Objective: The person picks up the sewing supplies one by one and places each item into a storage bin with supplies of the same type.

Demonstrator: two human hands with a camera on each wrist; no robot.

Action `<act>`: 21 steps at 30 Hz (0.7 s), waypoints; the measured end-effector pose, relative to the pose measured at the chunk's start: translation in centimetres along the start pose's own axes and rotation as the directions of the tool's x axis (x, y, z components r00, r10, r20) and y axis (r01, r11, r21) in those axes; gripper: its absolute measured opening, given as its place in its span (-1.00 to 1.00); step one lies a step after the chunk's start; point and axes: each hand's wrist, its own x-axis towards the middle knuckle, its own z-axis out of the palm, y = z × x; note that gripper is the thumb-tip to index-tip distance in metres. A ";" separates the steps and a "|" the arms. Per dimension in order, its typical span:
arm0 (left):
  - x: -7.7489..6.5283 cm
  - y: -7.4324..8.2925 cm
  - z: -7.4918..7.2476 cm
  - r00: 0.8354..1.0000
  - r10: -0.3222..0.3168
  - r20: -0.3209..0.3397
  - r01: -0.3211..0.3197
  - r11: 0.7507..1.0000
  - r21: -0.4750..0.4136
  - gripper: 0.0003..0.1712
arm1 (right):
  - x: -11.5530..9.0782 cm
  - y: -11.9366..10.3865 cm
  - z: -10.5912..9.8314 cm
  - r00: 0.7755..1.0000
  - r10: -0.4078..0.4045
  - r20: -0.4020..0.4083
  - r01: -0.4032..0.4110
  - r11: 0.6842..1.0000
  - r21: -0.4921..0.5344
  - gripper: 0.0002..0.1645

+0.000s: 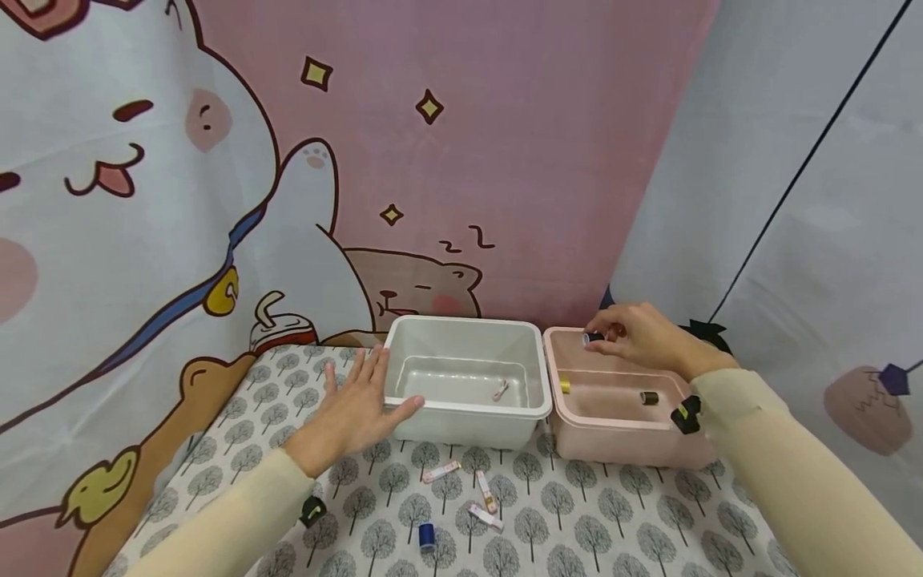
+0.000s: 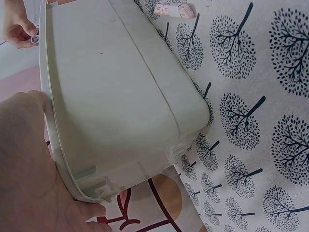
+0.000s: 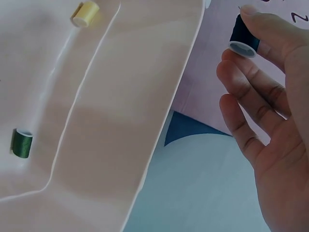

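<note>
My right hand pinches a dark thread spool between thumb and fingers, over the far side of the pink bin. Inside that bin lie a yellow thread spool and a dark green thread spool. My left hand, its fingers spread and straight, is at the near left edge of the white bin and holds nothing. A small pinkish-white piece lies in the white bin; its kind is too small to tell.
On the tree-patterned tablecloth, in front of the bins, lie a blue thread spool and several small folded tape measures. The bins stand side by side. A printed cartoon curtain hangs behind them.
</note>
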 end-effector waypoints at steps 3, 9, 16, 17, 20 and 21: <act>0.0 0.0 0.1 1.000 0.001 0.005 -0.001 1.000 -0.001 0.44 | 0.0 0.6 0.2 1.000 0.005 0.011 -0.005 1.000 -0.002 -0.74; 0.0 0.0 0.2 1.000 0.005 -0.003 -0.005 1.000 0.005 0.43 | 0.1 1.5 0.4 1.000 -0.001 0.012 0.001 1.000 -0.015 -0.77; 0.1 0.0 0.1 1.000 0.010 -0.008 -0.010 1.000 0.004 0.43 | 0.4 2.0 0.4 1.000 0.006 0.021 -0.005 1.000 -0.025 -0.79; 0.1 0.0 0.1 1.000 0.010 -0.007 -0.010 1.000 0.004 0.43 | 0.4 2.0 0.5 1.000 0.003 0.021 -0.003 1.000 -0.028 -0.78; 0.1 0.0 0.1 1.000 0.010 -0.005 -0.010 1.000 0.007 0.43 | 0.4 2.2 0.6 0.999 0.006 0.033 -0.005 1.000 -0.022 -0.77; 0.1 0.0 0.1 1.000 0.009 -0.004 -0.009 1.000 0.007 0.43 | 0.4 2.3 0.6 0.999 0.010 0.039 -0.010 1.000 -0.019 -0.76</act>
